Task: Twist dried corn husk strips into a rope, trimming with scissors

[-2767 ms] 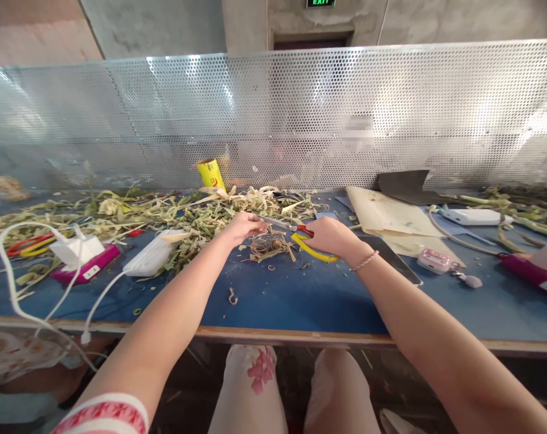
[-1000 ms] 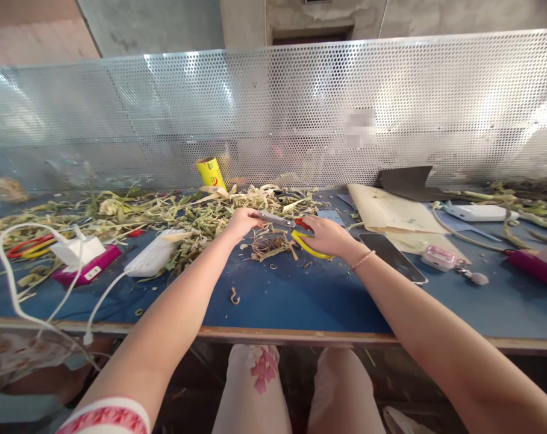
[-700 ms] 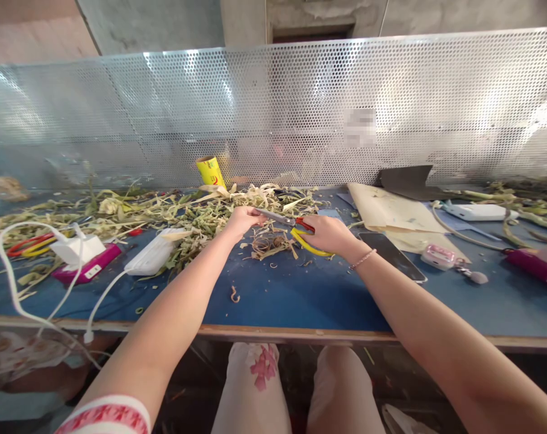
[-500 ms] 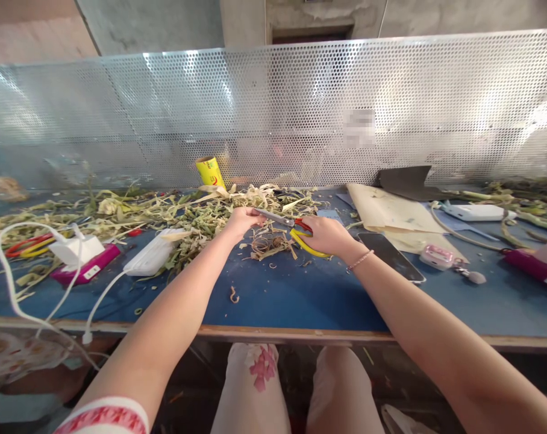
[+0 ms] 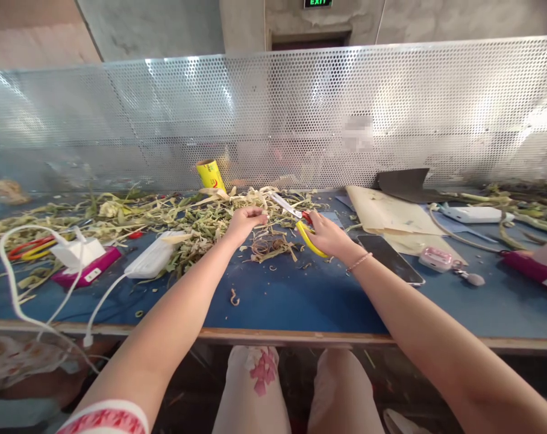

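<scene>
Scissors [image 5: 297,214] are gripped by the right hand [image 5: 329,234], at 3 o'clock from the left hand [image 5: 245,222], fingertips pinched, contents unclear. Cuts could be caused by blades [image 5: 286,205] swung toward 9 o'clock.

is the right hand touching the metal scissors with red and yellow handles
Touching: the head view shows the right hand gripping the red-and-yellow-handled metal scissors directly by their handles.

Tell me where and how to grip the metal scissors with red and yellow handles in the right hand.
Grip the scissors by the yellow and red handles, probably from the near right, as the right hand does. The metal blades slant away to the far left, so coming from that side likely means touching them.
</scene>
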{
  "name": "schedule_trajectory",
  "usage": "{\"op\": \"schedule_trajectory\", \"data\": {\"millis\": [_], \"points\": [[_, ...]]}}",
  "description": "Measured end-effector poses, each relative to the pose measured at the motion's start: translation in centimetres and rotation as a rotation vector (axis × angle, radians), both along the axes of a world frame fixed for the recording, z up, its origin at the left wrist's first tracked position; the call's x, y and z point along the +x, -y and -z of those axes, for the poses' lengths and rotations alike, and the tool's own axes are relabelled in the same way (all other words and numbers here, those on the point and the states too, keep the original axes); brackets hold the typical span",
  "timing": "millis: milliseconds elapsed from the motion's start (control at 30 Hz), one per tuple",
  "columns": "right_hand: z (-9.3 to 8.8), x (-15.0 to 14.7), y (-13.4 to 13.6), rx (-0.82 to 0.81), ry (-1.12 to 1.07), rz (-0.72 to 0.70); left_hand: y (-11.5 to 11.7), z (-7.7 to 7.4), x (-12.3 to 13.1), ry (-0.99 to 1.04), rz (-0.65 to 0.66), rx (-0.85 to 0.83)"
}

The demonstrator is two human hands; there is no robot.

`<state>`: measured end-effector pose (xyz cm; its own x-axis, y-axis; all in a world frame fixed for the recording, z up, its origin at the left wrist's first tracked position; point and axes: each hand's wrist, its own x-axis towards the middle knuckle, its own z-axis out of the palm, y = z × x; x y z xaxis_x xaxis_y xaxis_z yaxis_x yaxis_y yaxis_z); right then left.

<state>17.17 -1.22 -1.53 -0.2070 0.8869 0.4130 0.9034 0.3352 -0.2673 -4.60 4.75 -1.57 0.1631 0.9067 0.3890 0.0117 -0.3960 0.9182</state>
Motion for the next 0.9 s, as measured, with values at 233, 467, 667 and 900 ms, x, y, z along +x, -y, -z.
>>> {"op": "schedule_trajectory", "data": {"millis": [233, 467, 667, 900], "points": [[-0.3, 0.0, -0.6, -0.184, -0.014, 0.188, 1.6, -1.0, 0.8, -0.107, 0.065, 0.051], [0.6, -0.7, -0.4, -0.174, 0.105, 0.084, 3.9, -1.9, 2.2, -0.214, 0.15, 0.136], [0.0, -0.5, -0.7, 0.237, -0.28, -0.197, 4.9, -2.1, 2.8, -0.255, 0.201, 0.117], [-0.8, -1.6, 0.8, 0.264, -0.575, -0.489, 5.2, -1.7, 3.4, -0.271, 0.238, 0.068]]}}
